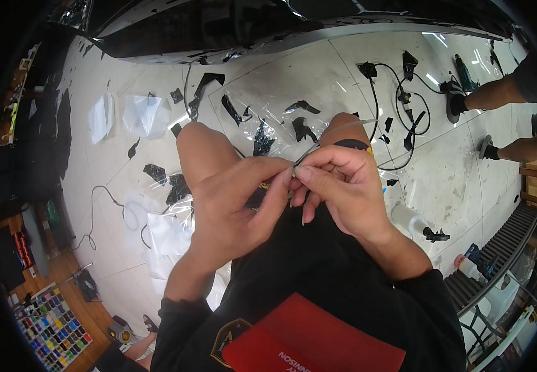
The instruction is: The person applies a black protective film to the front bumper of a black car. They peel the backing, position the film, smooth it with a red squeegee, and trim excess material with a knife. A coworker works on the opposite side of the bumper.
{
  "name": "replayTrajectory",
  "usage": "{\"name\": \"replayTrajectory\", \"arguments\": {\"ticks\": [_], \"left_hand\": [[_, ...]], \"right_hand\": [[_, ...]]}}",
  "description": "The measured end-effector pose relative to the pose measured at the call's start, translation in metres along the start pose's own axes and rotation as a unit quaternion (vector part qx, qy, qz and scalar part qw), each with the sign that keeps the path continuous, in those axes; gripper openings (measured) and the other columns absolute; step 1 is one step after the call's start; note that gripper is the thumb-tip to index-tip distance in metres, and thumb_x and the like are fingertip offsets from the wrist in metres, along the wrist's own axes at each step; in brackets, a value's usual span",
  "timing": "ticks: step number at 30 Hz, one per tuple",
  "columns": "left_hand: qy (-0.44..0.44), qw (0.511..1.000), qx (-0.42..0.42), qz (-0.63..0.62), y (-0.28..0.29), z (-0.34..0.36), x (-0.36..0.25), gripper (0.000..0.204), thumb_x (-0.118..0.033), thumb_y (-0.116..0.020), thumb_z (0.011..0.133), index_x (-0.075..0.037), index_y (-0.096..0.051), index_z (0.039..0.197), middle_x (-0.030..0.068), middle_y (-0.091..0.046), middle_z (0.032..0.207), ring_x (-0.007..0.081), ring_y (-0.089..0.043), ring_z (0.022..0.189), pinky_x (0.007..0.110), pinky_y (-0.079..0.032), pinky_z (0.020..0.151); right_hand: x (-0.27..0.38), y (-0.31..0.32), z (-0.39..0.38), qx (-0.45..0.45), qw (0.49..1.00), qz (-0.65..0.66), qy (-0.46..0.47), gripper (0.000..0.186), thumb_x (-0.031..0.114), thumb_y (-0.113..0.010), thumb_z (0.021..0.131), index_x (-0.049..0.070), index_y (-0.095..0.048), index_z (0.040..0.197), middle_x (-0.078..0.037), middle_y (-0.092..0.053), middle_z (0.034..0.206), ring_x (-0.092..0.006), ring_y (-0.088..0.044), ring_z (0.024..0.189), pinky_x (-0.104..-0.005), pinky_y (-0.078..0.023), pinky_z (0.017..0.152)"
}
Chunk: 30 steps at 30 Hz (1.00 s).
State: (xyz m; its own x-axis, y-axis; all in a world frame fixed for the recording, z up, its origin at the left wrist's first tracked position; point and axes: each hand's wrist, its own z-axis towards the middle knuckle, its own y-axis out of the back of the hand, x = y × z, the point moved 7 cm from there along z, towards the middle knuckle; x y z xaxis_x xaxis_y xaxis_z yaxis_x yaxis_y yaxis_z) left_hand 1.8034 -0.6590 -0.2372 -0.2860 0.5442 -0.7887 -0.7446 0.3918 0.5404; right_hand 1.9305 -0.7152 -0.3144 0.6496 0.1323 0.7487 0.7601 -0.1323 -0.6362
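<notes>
Far left of frame: colour swatch board (54, 325) at lower left; above it on the pale floor (460, 180), folded clear plastic sheets (141, 115) and crumpled clear backing film (163, 232).

Upper centre: dark car body panel (250, 28) along the top edge; below it, black film offcuts (262, 139) scattered over clear sheeting.

Centre, left of midline: left hand (237, 198), closed in a pinch, thumb and forefinger tips pressed on the thin clear film strip (336, 133) where it meets the other hand, above the bare knees.

Centre, right of midline: right hand (343, 186), also closed in a pinch, fingertips touching those of the left at the same spot. The strip runs from the pinch up and to the right as a narrow pale band. Whether a liner is being peeled off it cannot be told.

Handling note (judgement): the work looks like splitting or peeling a thin film at its end; it goes best with nails set right at the edge, a slow even pull, and the strip kept taut and off the gritty floor.

Right of centre: black cables (405, 105) looped on the floor; white spray bottle (414, 223) just beside the right forearm.

Far right: another person's legs (498, 99).
</notes>
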Motion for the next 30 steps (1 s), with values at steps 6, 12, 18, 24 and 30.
{"name": "replayTrajectory", "arguments": {"ticks": [6, 12, 18, 24, 30], "left_hand": [[-0.017, 1.0, -0.018, -0.001, -0.004, 0.002, 0.017, 0.007, 0.003, -0.071, 0.085, 0.0, -0.067, 0.091, 0.0107, -0.07, 0.082, 0.017, -0.07, 0.068, 0.027, -0.053, 0.059], [-0.078, 0.996, -0.044, 0.015, -0.007, 0.001, 0.026, 0.011, 0.006, -0.069, 0.083, 0.0, -0.065, 0.09, 0.0106, -0.068, 0.084, 0.0211, -0.068, 0.081, 0.033, -0.053, 0.072], [0.159, 0.801, -0.24, -0.524, 0.019, 0.012, 0.098, 0.028, -0.017, -0.046, 0.1, 0.004, -0.062, 0.11, 0.019, -0.066, 0.125, 0.0262, -0.062, 0.112, 0.038, -0.044, 0.106], [-0.109, 0.7, 0.026, -0.705, 0.174, 0.003, 0.096, 0.04, -0.005, -0.04, 0.101, 0.013, -0.047, 0.135, 0.0269, -0.053, 0.142, 0.0307, -0.053, 0.13, 0.044, -0.037, 0.117], [-0.043, 0.841, -0.17, -0.512, 0.22, -0.034, 0.049, 0.038, -0.013, -0.04, 0.104, 0.01, -0.05, 0.133, 0.0231, -0.054, 0.141, 0.0315, -0.048, 0.136, 0.047, -0.033, 0.12]], "right_hand": [[0.006, -0.01, 0.0, -0.028, 0.997, -0.058, 0.036, 0.014, 0.008, -0.066, 0.098, -0.005, -0.065, 0.104, -0.007, -0.067, 0.085, -0.0097, -0.066, 0.073, -0.0226, -0.056, 0.055], [0.009, -0.011, 0.009, -0.015, 0.99, -0.131, 0.04, 0.01, 0.009, -0.065, 0.099, 0.0, -0.062, 0.098, -0.002, -0.063, 0.079, -0.0057, -0.06, 0.064, -0.021, -0.05, 0.052], [0.005, 0.0, 0.064, 0.021, 0.981, -0.126, 0.147, 0.011, 0.008, -0.06, 0.098, 0.002, -0.058, 0.089, 0.0, -0.058, 0.073, -0.0065, -0.059, 0.06, -0.0212, -0.046, 0.052], [-0.066, 0.178, 0.126, -0.3, 0.795, -0.503, 0.157, 0.015, 0.011, -0.066, 0.085, 0.001, -0.06, 0.075, -0.005, -0.059, 0.057, -0.0134, -0.065, 0.061, -0.028, -0.049, 0.051], [-0.083, 0.038, 0.102, -0.03, 0.993, -0.106, 0.043, 0.029, 0.025, -0.071, 0.089, -0.001, -0.062, 0.1, -0.009, -0.066, 0.089, -0.0212, -0.069, 0.082, -0.0363, -0.055, 0.065]]}}
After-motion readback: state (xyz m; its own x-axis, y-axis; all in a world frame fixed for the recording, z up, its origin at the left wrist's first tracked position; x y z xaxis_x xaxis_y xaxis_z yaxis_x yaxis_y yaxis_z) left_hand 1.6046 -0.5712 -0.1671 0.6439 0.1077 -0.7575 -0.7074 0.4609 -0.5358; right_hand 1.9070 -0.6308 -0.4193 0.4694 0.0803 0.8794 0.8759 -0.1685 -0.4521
